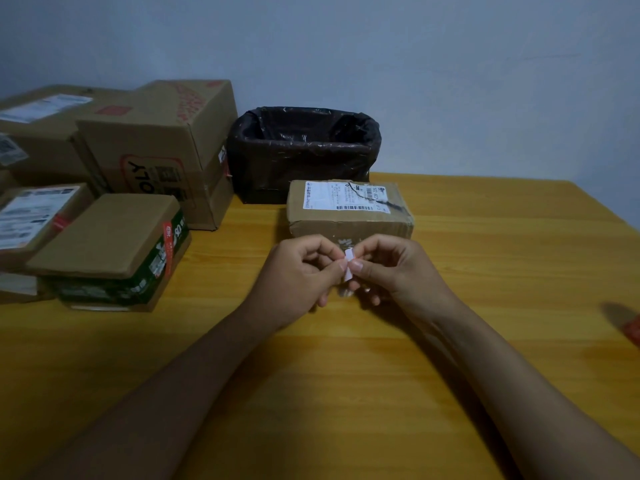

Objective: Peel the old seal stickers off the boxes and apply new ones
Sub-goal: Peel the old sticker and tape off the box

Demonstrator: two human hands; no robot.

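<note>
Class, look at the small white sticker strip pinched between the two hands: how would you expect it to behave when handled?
The sticker strip looks thin and bends between the left hand and right hand, so it is probably floppy. It is tiny beside the box behind, so likely almost weightless. If adhesive, it may cling to fingertips.

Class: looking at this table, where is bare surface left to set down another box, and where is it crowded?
Free: the table right of the labelled box, and the near strip around the forearms. Crowded: the stacked boxes at left and the lined bin behind.

Matt cardboard box [349, 211] on a smooth, wood-grain table [485, 258].
</note>
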